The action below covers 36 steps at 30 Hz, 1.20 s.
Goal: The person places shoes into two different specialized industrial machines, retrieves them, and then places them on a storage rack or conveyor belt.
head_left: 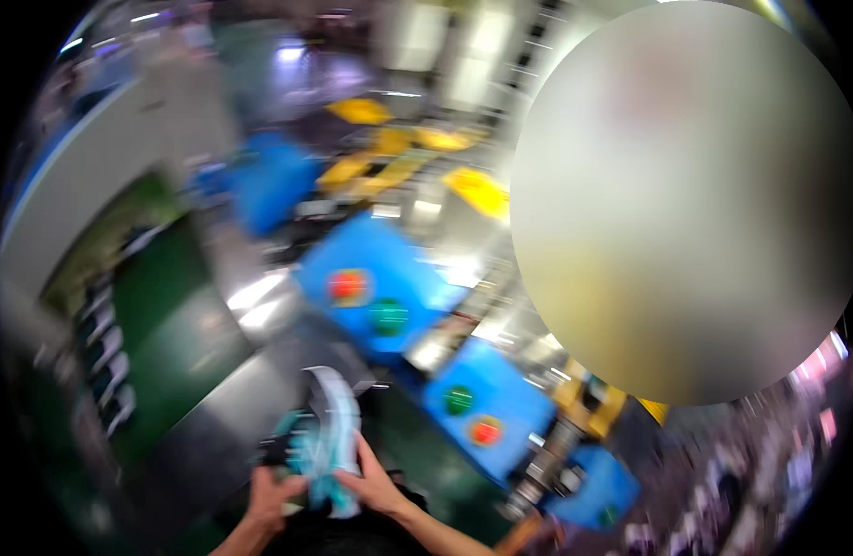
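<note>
At the lower left of centre, the left hand [269, 498] and right hand [380, 479] hold a white-and-teal shoe [337, 435] between them; blur obscures any lettering.

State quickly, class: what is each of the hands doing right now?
Left hand: closed on the teal-and-white shoe, at its left side.
Right hand: holding the same shoe from its right side.
</note>
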Tool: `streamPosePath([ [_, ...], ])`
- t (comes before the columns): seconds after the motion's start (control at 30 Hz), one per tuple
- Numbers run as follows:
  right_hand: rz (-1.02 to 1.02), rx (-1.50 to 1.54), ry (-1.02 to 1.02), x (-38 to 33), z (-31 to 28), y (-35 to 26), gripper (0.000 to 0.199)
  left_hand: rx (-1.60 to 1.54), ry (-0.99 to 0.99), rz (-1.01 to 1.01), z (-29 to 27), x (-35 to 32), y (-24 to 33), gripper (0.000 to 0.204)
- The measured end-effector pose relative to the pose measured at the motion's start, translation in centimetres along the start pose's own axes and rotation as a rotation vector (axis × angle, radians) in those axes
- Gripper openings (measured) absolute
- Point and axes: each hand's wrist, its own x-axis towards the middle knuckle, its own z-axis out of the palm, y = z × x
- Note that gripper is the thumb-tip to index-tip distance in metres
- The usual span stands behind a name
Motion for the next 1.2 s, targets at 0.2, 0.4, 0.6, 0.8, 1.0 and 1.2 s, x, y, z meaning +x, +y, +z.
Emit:
streamPosePath([
  [0.2,0.533,0.498,-0.417,-1.9,1.5,-0.7,0.057,0.302,-0.267,0.816,-3.4,-3.4,1.7,0.087],
  [0.4,0.727,0.634,-0.194,-2.9,3.8,-2.9,0.065,0.044,-0.439,1.022,-2.7,-0.2,8.3,0.028],
  [0.6,0.224,-0.019,0.339,-1.7,16.2,2.1,0.062,-0.156,-0.290,0.494,-11.9,8.8,4.5,0.022],
  [0.8,-0.258,-0.518,0.184,-11.2,24.5,-1.8,0.083,0.387,-0.256,0.763,-16.1,4.4,4.2,0.032],
  [1.0,-0.775,-1.176,1.045,-16.9,28.7,-1.7,0.088,0.046,-1.263,1.077,-8.2,-5.0,6.8,0.034],
  [1.2,-0.782,-0.869,1.653,-33.2,29.5,4.4,0.053,-0.192,-2.279,1.682,-5.8,-26.4,5.4,0.044],
])
